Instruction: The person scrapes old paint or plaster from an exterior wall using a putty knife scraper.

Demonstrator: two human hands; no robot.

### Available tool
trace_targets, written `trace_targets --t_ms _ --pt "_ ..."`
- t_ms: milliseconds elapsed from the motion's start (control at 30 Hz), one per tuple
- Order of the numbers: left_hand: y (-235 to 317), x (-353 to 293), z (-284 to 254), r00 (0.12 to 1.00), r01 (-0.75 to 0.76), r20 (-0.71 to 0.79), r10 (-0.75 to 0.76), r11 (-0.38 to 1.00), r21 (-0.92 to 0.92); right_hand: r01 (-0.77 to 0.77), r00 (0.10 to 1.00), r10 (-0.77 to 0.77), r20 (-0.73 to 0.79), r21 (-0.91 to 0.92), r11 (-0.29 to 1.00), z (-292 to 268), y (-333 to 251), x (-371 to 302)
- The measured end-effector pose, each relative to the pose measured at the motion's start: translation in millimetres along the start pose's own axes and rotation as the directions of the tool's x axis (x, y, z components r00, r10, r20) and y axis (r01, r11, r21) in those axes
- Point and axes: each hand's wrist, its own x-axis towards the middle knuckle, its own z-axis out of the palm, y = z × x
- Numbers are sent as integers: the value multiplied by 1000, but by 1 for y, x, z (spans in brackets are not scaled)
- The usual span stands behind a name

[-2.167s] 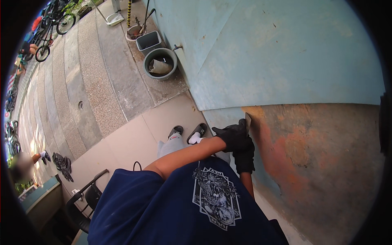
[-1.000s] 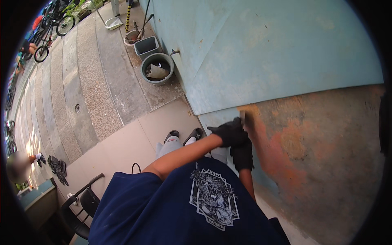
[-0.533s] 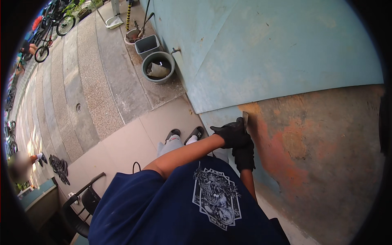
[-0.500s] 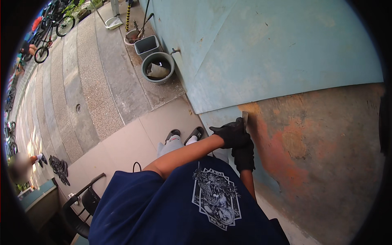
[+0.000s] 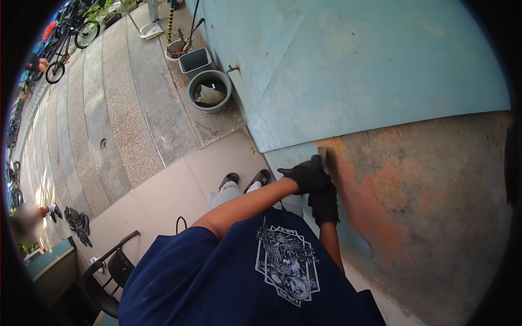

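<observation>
Both my hands wear black gloves and are closed together around a scraper (image 5: 322, 154), whose flat metal blade sticks out beyond the fingers. My left hand (image 5: 305, 175) wraps over the front, and my right hand (image 5: 323, 204) sits just below and against it. The handle is hidden inside the gloves. The blade meets the wall at the upper left corner of a stripped patch (image 5: 424, 190), where bare grey-brown surface mixes with orange and reddish remains of paint. Pale blue paint (image 5: 370, 70) covers the wall above, ending in a straight edge.
By the wall stand a round grey pot (image 5: 210, 91) with a broken piece inside, a grey rectangular bin (image 5: 194, 62) and a dustpan (image 5: 151, 30). A black chair (image 5: 111, 271) is at lower left, near dark sandals (image 5: 78, 224). Another person (image 5: 30, 223) is at the far left.
My hands and the scraper have shifted slightly left and up along the patch's edge. The blade shows more edge-on. Both hands keep their grip.
</observation>
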Motion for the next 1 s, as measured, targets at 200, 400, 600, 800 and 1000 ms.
trace_targets --t_ms 200,400,600,800,1000 --pt "4 -3 2 998 -61 -10 61 998 -18 117 980 -98 -175 101 988 2 4 -5" --pt "-15 16 1 997 -2 -73 -2 998 -59 42 993 -35 -116 64 997 15 -2 6" --pt "-19 17 7 995 -62 -80 59 997 -42 -48 999 48 5 28 998 15 15 9" --pt "-16 12 7 994 -47 -96 51 998 41 114 989 -120 -91 -61 992 17 11 7" --pt "-34 28 4 981 -98 -165 104 994 40 24 997 -13 -69 161 987 21 -6 15"
